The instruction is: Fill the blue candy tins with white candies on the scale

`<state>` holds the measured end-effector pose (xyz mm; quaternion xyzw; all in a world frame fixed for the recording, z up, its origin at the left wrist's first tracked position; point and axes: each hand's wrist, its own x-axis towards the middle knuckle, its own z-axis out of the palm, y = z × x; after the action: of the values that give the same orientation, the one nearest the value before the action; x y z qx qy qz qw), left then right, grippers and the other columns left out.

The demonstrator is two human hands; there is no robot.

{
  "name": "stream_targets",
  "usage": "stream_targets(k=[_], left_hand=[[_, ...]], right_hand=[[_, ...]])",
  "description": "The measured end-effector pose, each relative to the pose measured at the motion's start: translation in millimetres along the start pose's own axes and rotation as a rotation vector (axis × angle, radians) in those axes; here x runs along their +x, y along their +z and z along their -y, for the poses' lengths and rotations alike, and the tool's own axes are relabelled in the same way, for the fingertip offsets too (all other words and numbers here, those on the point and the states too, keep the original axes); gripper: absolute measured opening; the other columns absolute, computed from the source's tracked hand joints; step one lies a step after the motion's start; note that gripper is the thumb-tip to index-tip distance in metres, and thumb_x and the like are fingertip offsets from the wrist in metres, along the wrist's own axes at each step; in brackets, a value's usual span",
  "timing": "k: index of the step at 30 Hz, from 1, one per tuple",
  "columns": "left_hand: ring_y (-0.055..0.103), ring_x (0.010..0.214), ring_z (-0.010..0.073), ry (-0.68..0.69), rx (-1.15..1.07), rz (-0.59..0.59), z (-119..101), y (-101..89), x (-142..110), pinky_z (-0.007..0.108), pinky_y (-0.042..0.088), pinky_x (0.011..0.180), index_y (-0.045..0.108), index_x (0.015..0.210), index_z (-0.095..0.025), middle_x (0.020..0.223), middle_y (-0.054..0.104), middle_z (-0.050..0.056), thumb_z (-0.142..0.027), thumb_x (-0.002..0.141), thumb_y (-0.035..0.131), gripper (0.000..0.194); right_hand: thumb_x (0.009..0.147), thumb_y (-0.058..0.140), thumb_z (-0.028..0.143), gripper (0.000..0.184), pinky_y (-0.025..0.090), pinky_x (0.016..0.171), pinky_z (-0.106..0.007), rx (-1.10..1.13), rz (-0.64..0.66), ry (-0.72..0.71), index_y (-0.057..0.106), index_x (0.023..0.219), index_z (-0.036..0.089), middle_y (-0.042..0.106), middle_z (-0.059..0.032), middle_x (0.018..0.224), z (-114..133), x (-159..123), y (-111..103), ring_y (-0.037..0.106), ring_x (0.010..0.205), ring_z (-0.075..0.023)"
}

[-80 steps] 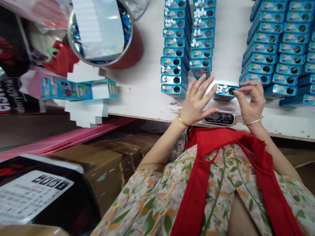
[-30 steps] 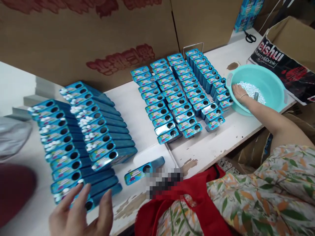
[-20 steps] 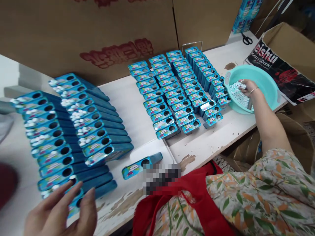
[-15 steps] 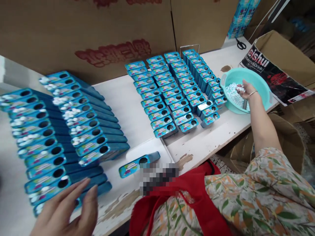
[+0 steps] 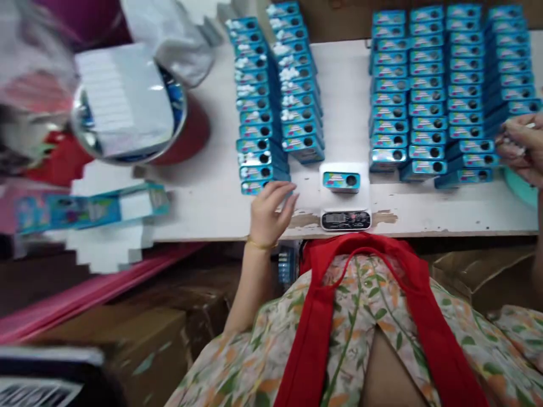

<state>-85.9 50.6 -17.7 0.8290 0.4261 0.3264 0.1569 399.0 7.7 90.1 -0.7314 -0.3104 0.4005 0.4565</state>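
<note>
A single blue tin (image 5: 341, 181) lies on a small white scale (image 5: 345, 198) at the table's front edge. My left hand (image 5: 270, 212) rests on the table left of the scale, fingers curled loosely, touching the nearest tin of the filled rows (image 5: 271, 96) that show white candies. At the right edge of the view my right hand (image 5: 518, 148) is closed on a pinch of white candies, beside the rows of unfilled tins (image 5: 428, 90).
A steel bowl (image 5: 127, 113) with a white card over it sits at the back left on something red. Open blue cartons (image 5: 93, 209) lie left of it. A teal basin rim (image 5: 520, 192) shows at far right. Brown boxes stand under the white table (image 5: 212, 198).
My view swung from the table's right end back to the scale. My right hand left the teal basin carrying candies. My left hand stays by the nearest filled tins.
</note>
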Motion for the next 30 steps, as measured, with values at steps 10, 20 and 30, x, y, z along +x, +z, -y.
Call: stream_targets(k=[10, 20, 30], left_hand=[[0.068, 0.097, 0.0168, -0.051, -0.055, 0.014, -4, -1.0, -34, 0.03, 0.056, 0.086, 0.069, 0.106, -0.018, 0.103, 0.072, 0.007, -0.03, 0.099, 0.055, 0.019], [0.068, 0.094, 0.0167, -0.053, -0.09, -0.034, 5, -0.4, -43, 0.031, 0.056, 0.083, 0.069, 0.105, -0.018, 0.099, 0.072, 0.007, -0.026, 0.098, 0.057, 0.016], [0.062, 0.083, 0.0135, -0.165, -0.238, -0.034, 3, 38.0, -53, 0.028, 0.054, 0.077, 0.064, 0.115, -0.018, 0.105, 0.066, 0.008, -0.036, 0.1, 0.051, 0.027]], right_hand=[[0.086, 0.067, 0.021, 0.006, 0.037, 0.064, -0.026, -0.781, 0.609, -0.41, 0.069, 0.081, 0.017, 0.053, 0.001, 0.066, 28, -59, 194, 0.049, 0.067, -0.0121], [0.086, 0.066, 0.02, 0.022, 0.045, 0.071, -0.031, -1.165, 0.645, -0.417, 0.073, 0.107, 0.019, 0.066, -0.0056, 0.083, 28, -60, 211, 0.06, 0.076, -0.0197], [0.088, 0.068, 0.013, 0.005, 0.044, 0.07, -0.029, -0.953, 0.569, -0.358, 0.072, 0.088, 0.013, 0.063, -0.0043, 0.077, 39, -59, 207, 0.056, 0.072, -0.0134]])
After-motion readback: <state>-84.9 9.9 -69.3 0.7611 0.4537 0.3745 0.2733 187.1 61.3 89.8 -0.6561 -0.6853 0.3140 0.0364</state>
